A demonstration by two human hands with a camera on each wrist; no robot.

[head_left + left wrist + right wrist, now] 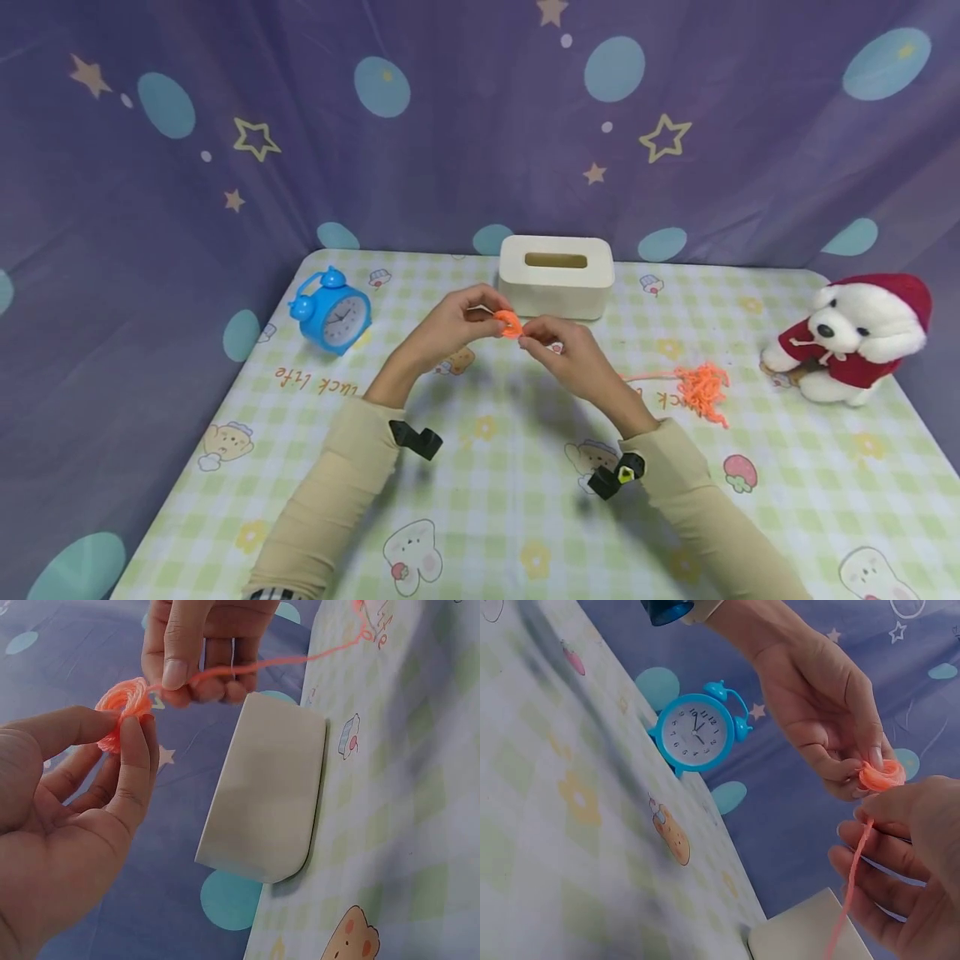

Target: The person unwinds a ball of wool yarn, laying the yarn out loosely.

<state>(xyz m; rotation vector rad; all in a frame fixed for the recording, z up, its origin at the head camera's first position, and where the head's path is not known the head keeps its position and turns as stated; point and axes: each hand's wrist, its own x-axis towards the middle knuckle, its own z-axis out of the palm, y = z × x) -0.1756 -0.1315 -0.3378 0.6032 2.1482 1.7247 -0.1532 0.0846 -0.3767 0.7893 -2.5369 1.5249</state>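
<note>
Between thumb and fingertips, my left hand [459, 323] pinches a small wound coil of orange yarn [124, 705], raised above the table. Close beside it, my right hand [567, 350] pinches the yarn strand [861, 844] that comes off the coil. In the left wrist view the strand [292, 660] passes through the right hand's fingers and runs on toward the table. A loose tangled heap of the same orange yarn [703, 390] lies on the tablecloth to the right of the right forearm.
A cream tissue box [555, 287] stands just behind both hands. At the left is a blue alarm clock [335, 315], and at the right sits a white plush dog [847, 342] in red clothes. A checked tablecloth [465, 517] covers the table, with a purple curtain [465, 167] behind.
</note>
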